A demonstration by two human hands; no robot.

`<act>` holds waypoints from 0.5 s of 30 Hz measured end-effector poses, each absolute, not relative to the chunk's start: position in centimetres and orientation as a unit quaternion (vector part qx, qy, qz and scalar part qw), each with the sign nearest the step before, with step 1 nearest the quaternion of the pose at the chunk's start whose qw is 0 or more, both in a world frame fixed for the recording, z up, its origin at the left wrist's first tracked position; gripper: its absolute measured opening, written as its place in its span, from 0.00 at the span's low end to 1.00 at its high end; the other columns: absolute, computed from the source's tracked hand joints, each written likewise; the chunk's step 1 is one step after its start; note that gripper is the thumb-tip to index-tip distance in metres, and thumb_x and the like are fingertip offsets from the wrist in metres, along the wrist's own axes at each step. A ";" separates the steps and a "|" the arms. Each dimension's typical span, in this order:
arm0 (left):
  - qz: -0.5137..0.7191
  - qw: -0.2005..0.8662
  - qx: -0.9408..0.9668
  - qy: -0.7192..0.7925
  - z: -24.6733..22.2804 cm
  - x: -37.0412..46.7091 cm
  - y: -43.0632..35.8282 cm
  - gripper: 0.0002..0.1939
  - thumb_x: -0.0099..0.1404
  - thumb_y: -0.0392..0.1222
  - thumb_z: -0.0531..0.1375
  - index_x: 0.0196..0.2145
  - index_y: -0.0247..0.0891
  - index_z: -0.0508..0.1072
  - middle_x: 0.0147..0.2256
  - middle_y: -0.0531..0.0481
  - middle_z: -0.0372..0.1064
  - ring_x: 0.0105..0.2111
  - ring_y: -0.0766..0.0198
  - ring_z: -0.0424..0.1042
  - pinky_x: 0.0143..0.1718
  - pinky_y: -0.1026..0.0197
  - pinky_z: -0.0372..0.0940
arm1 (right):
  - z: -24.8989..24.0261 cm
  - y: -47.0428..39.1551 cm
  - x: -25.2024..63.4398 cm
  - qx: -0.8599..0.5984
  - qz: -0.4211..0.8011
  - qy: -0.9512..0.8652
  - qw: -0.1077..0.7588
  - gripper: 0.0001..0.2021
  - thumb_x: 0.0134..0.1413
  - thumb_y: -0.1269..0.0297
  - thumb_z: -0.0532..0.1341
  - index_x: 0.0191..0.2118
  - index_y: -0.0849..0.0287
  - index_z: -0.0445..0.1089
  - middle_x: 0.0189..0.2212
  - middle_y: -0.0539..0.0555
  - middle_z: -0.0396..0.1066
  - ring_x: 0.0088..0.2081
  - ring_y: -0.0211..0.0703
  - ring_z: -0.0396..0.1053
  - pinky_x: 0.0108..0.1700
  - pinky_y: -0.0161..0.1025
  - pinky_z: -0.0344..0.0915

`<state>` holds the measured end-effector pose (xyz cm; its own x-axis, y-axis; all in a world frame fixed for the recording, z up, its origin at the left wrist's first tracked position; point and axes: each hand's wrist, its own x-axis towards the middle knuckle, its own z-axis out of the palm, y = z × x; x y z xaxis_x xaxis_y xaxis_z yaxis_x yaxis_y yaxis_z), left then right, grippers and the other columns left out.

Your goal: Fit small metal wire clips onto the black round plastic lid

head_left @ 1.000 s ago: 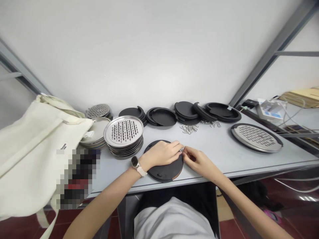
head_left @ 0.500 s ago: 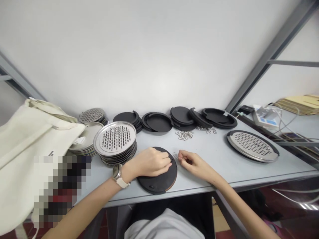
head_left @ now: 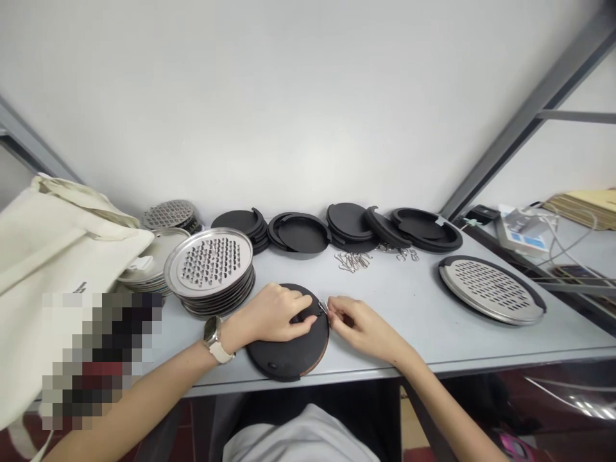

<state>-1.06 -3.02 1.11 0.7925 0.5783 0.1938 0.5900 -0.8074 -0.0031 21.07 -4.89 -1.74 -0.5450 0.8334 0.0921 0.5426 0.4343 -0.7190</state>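
Observation:
A round black disc (head_left: pixel 289 353) lies on the grey table near its front edge, with a reddish-brown strip along part of its rim. My left hand (head_left: pixel 276 314), wearing a watch, rests on top of it. Its thumb and index finger are spread apart over the surface, close to a small black tab at the right rim. My right hand (head_left: pixel 359 324) pinches a small metal wire hook (head_left: pixel 323 306) between thumb and fingertips. That hook is at the disc's right edge; whether it passes through the tab I cannot tell.
Left of the disc stands a stack of round metal graters (head_left: pixel 212 263), beside a cream cloth bag (head_left: pixel 72 244). Several black round holders (head_left: pixel 303 234) line the wall. Loose wire hooks (head_left: pixel 353 261) lie before them. A grater in a black holder (head_left: pixel 491 289) lies at right.
My right hand has brought the wire hook left, up to the disc's edge. My left thumb and index finger have parted. The whole view has shifted slightly.

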 end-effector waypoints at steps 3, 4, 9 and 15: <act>-0.087 0.033 -0.955 -0.283 1.0 -1.0 -3.0 0.12 0.68 0.46 0.52 0.29 0.38 0.64 0.26 0.53 0.67 0.25 0.65 0.67 0.25 0.61 0.51 | -1.9 -5.0 21.0 -0.424 0.304 -0.824 0.220 0.11 0.60 0.68 0.51 0.26 0.58 0.53 0.23 0.45 0.55 0.25 0.34 0.54 0.29 0.32 0.51; -0.088 0.035 -0.957 -0.275 0.9 -1.0 -2.9 0.12 0.68 0.46 0.52 0.29 0.37 0.64 0.25 0.53 0.67 0.25 0.65 0.67 0.25 0.61 0.51 | -1.9 -5.0 21.0 -0.425 0.301 -0.825 0.220 0.11 0.60 0.68 0.51 0.26 0.58 0.53 0.23 0.45 0.56 0.25 0.34 0.54 0.29 0.32 0.51; -0.098 0.044 -0.965 -0.241 0.7 -1.1 -2.9 0.13 0.68 0.46 0.51 0.29 0.37 0.65 0.24 0.52 0.66 0.24 0.65 0.66 0.24 0.61 0.51 | -1.7 -5.1 21.0 -0.416 0.299 -0.829 0.224 0.09 0.58 0.70 0.52 0.26 0.58 0.55 0.23 0.46 0.56 0.26 0.34 0.55 0.30 0.32 0.52; -0.111 0.047 -0.968 -0.220 0.6 -0.9 -3.2 0.13 0.68 0.46 0.51 0.29 0.37 0.65 0.24 0.51 0.66 0.24 0.65 0.66 0.24 0.61 0.51 | -1.5 -5.3 20.8 -0.415 0.301 -0.826 0.234 0.10 0.60 0.70 0.51 0.26 0.58 0.57 0.22 0.46 0.56 0.26 0.35 0.56 0.30 0.33 0.53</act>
<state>-0.94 -3.15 0.63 0.8789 0.4146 0.2360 0.4356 -0.8991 -0.0426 20.79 -5.26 -1.52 -0.5458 0.8266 0.1373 0.5442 0.4743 -0.6920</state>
